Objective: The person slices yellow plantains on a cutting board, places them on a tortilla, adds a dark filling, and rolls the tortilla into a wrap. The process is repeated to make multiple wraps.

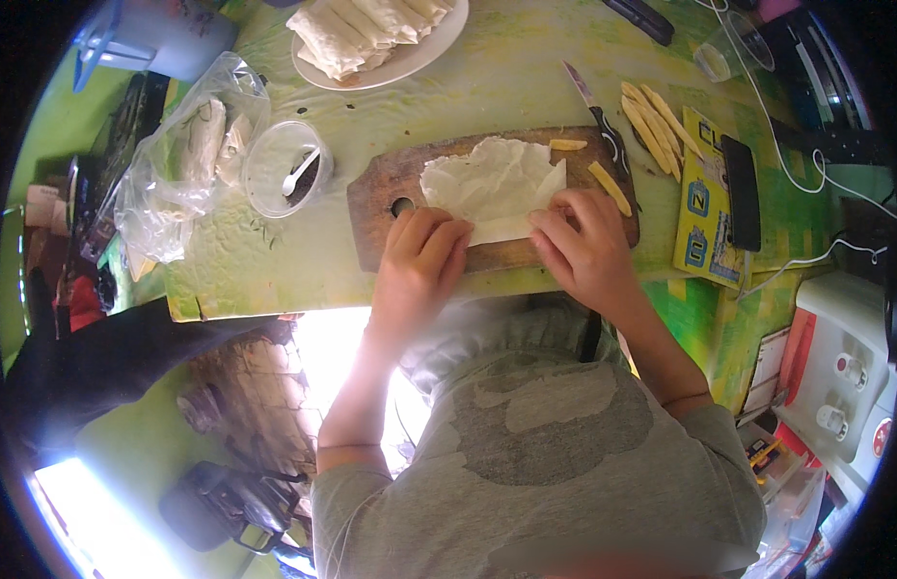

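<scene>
A thin, pale wrapper sheet lies on a brown wooden cutting board, its far edge ragged. Along the near side the wrapper forms a straight, folded band. My left hand closes on the left end of this band, and my right hand pinches the right end. Whatever may lie inside the fold is hidden. Two yellowish strips rest on the board beyond and beside my right hand. A knife with a black handle lies across the board's far right corner.
Finished white rolls fill a plate at the back. To the left are a clear plastic bag and a tub with a white spoon. More yellow strips, a phone and white cables lie right.
</scene>
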